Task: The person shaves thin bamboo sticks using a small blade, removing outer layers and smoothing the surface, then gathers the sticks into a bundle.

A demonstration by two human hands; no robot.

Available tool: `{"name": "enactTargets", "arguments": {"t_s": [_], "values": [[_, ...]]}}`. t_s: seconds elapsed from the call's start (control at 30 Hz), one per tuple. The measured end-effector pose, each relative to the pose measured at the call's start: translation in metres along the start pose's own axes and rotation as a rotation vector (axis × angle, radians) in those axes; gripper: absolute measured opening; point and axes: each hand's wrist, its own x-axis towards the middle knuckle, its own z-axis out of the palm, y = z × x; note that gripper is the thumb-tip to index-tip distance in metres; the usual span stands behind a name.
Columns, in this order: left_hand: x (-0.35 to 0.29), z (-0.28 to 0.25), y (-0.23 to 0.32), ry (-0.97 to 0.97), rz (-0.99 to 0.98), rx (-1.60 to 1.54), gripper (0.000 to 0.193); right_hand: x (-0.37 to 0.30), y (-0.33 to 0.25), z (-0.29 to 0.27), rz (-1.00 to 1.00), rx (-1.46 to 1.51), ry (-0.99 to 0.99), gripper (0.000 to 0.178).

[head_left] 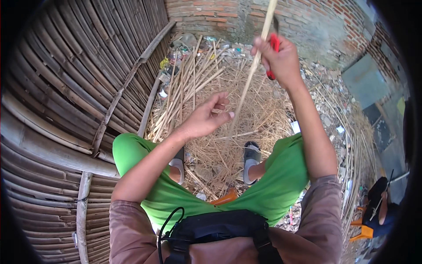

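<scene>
A slatted fence (70, 66) stands left of a brick wall (206, 18).

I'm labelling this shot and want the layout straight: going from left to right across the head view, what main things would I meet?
Slatted wall → left hand → right hand → grey-blue panel.
</scene>
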Motion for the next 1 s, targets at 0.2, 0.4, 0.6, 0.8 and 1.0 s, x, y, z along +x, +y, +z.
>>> {"name": "enactTargets", "arguments": {"t_s": [0.2, 0.4, 0.6, 0.8, 1.0], "values": [[-0.002, 0.02, -0.01, -0.261, -0.054, -0.011, 0.04, 0.031, 0.026, -0.062, -0.043, 0.35, 0.379, 0.023], [-0.018, 0.014, 0.019, -0.286, -0.186, -0.295, 0.031, 0.048, 0.092, -0.132, 0.226, 0.397, 0.641, 0.022], [-0.016, 0.013, 0.03, -0.264, -0.359, -0.6, 0.025, 0.032, 0.131, -0.16, 0.365, 0.303, 0.543, 0.023], [-0.02, 0.004, 0.039, -0.188, -0.374, -0.782, 0.025, 0.027, 0.111, -0.123, 0.398, 0.245, 0.266, 0.027], [-0.018, 0.006, 0.039, -0.22, -0.356, -0.953, 0.028, 0.023, 0.112, -0.102, 0.359, 0.133, 0.131, 0.027]]}}
